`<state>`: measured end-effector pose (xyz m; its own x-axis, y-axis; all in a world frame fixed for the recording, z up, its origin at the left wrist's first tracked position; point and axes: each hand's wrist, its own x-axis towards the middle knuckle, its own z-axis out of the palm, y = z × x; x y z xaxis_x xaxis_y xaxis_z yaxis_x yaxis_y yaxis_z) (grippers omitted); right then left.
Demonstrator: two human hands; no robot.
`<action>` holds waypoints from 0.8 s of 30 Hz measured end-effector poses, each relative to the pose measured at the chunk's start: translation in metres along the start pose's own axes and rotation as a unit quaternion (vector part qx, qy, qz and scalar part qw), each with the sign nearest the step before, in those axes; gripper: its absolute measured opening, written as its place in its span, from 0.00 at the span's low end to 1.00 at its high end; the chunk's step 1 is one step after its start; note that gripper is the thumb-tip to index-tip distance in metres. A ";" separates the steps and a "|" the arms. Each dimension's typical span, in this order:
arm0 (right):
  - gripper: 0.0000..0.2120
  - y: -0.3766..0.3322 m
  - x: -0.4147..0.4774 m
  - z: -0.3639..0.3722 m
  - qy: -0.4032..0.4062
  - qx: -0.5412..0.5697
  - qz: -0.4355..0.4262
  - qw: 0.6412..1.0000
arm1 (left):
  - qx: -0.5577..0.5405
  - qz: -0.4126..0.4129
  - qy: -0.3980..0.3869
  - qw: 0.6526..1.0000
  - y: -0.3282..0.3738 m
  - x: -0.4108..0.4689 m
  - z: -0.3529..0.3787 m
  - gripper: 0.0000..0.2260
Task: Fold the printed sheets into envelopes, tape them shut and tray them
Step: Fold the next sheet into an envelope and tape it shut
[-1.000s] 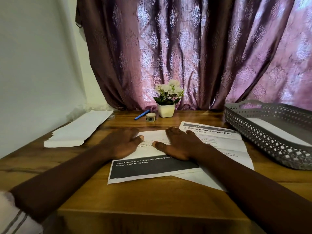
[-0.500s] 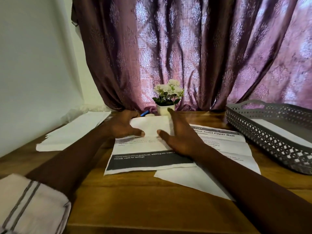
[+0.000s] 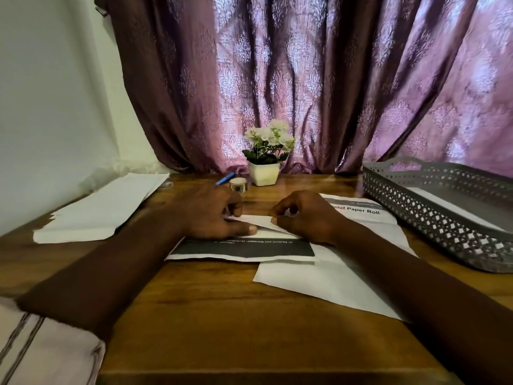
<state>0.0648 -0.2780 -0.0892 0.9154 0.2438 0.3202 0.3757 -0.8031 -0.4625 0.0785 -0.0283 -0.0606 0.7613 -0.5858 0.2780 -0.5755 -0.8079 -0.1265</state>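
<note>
Where the printed sheet [image 3: 241, 248] lies mid-way across the table [image 3: 222, 315] on a second sheet [image 3: 319, 284], its upper part is folded over. The left hand [image 3: 211, 215] grips the fold with curled fingers and a flat thumb, while the right hand [image 3: 302, 218] seems to pinch its end. A grey tray [image 3: 433, 215] stands to the right.

Purple damask-patterned curtain [image 3: 305, 79], grey lattice tray [image 3: 433, 218], white flowers [image 3: 268, 136]
</note>
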 end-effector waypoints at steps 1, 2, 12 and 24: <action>0.10 -0.002 0.002 0.001 0.002 -0.010 0.005 1.000 | -0.051 -0.019 -0.008 0.998 0.002 -0.001 0.003 0.31; 0.12 -0.003 0.004 0.001 0.000 -0.031 0.012 0.999 | -0.095 -0.031 -0.006 0.995 0.003 0.000 0.006 0.33; 0.03 -0.002 0.012 0.014 0.054 0.032 0.005 0.998 | -0.179 -0.045 0.045 0.982 0.005 0.014 0.036 0.19; 0.04 0.004 0.007 0.005 0.107 0.226 0.013 0.968 | -0.285 -0.038 0.190 0.939 0.008 0.018 0.036 0.07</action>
<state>0.0739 -0.2770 -0.0928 0.8928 0.0694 0.4451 0.4217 -0.4762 -0.7716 0.0988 -0.0477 -0.0908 0.7071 -0.3760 0.5989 -0.6731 -0.6174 0.4071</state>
